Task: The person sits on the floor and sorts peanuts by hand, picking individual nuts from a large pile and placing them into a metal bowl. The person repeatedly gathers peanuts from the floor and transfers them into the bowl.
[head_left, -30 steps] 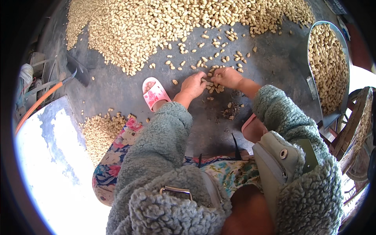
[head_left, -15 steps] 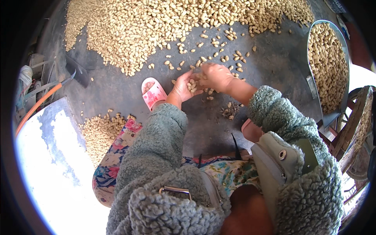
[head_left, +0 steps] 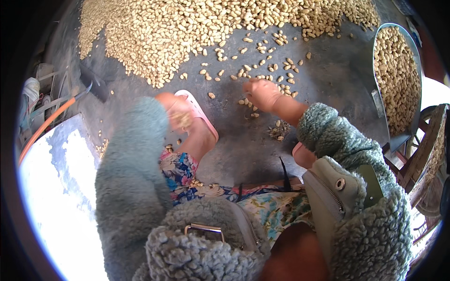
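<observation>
My left hand (head_left: 174,108), smeared by motion, is over the pink slipper (head_left: 197,107) on my left foot. A yellowish blur of peanuts (head_left: 181,122) shows in its curled fingers. My right hand (head_left: 263,94) is low over the dark floor, its fingers bent and pressed together; what they hold, if anything, is hidden. Loose peanuts (head_left: 284,91) lie scattered around the right hand. Beyond both hands spreads a large heap of unshelled peanuts (head_left: 154,42).
At the right stands a metal scoop-shaped container (head_left: 418,89) full of peanuts. A small clump of dry debris (head_left: 280,130) lies near my right foot. A tool with an orange handle (head_left: 47,122) leans at the left. Part of a smaller peanut pile (head_left: 101,148) shows beside my left sleeve.
My left hand has swung left and nearer to me, away from the right hand, carrying peanuts. The right hand has barely moved. My left knee has shifted inward.
</observation>
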Motion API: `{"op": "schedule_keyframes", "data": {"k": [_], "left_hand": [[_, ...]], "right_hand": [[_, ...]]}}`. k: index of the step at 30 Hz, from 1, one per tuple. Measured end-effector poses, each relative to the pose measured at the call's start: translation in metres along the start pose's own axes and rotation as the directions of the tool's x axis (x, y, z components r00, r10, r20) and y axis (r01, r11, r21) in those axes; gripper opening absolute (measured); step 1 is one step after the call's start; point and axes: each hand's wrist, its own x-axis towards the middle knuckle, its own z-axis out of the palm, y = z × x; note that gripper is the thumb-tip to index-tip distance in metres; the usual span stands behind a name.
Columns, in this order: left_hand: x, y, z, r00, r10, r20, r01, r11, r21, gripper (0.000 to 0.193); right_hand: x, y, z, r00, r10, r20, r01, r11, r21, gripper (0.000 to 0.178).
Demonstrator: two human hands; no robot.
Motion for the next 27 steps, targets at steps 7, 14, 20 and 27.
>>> {"op": "schedule_keyframes", "data": {"k": [7,14,20,27], "left_hand": [[-0.002,-0.144,-0.031,0.923,-0.027,-0.384,0.333,0.558,0.76,0.033],[-0.022,-0.015,0.003,0.509,0.758,-0.407,-0.037,0.492,0.87,0.022],[0.014,0.028,0.056,0.32,0.877,-0.358,-0.152,0.42,0.894,0.02],[0.061,0.043,0.048,0.605,0.774,-0.186,-0.49,0.546,0.679,0.021]], "right_hand": [[0.006,-0.001,0.048,0.986,-0.148,0.076,0.158,0.976,-0.149,0.016],[0.015,0.05,0.016,0.998,-0.052,0.02,0.012,0.541,0.841,0.007],[-0.008,0.066,-0.04,0.886,0.147,0.439,-0.443,0.546,0.711,0.017],[-0.015,0.063,0.009,0.992,0.034,0.118,-0.064,0.963,0.262,0.021]]}}
